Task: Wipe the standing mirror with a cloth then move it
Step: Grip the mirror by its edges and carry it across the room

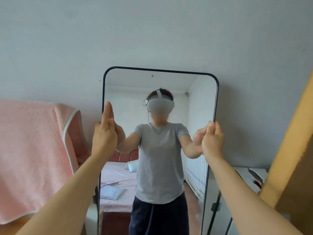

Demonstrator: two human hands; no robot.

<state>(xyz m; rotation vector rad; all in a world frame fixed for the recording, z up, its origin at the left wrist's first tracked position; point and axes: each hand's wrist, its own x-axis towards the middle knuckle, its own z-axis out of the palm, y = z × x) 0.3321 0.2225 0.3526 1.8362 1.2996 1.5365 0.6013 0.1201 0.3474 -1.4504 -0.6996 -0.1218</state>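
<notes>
A tall standing mirror (159, 78) with a thin black frame and rounded corners stands in front of me against a pale wall. My left hand (104, 133) holds its left edge, index finger stretched up along the frame and the other fingers curled round it. On the right edge my right hand (213, 138) grips the frame, thumb pointing up. The glass reflects a person in a grey T-shirt with both arms out. No cloth is in either hand.
A pink towel (32, 150) hangs over a metal-framed chair at the left, close to the mirror. A yellow wooden panel (291, 141) leans in at the right. White furniture (249, 177) stands low behind the mirror's right side. The mirror's black stand legs (215, 209) show below.
</notes>
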